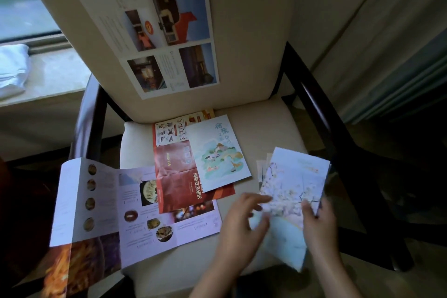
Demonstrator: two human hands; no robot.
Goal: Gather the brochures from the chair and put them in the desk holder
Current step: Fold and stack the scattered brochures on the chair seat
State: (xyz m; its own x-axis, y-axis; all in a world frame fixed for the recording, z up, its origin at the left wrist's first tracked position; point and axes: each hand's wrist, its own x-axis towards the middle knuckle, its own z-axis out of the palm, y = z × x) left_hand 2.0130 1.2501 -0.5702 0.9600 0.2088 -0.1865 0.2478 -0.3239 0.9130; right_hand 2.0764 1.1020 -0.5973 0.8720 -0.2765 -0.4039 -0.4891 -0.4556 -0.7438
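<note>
The blossom brochure (292, 181) sits at about 4 o'clock on the chair (261, 123) seat, lifted at a tilt. Your right hand (319, 225) grips its lower right edge, thumb on the printed face and the rest curled behind. Your left hand (242, 225) is loose and spread, and its fingers (262, 199) reach the brochure's left edge and grip nothing. Whether they touch it is too blurred to tell.

Expect light, thin, glossy paper. It will likely sag if you hold it by one corner, slide easily sheet on sheet, and crease if you squeeze it. Pinch along a folded edge or spine, and support larger sheets with a flat palm underneath. Edges of a few more sheets (262, 167) peek out at the brochure's 10 o'clock, so square the bundle before lifting it.

At the seat's centre the landscape brochure (217, 152) lies on top of the red leaflet (176, 176). At 8 o'clock the unfolded food leaflet (108, 205) hangs over the seat's front left edge. It will probably flop, so fold it first. At 12 o'clock a long photo leaflet (164, 31) leans up the backrest. The desk holder is not in view.
</note>
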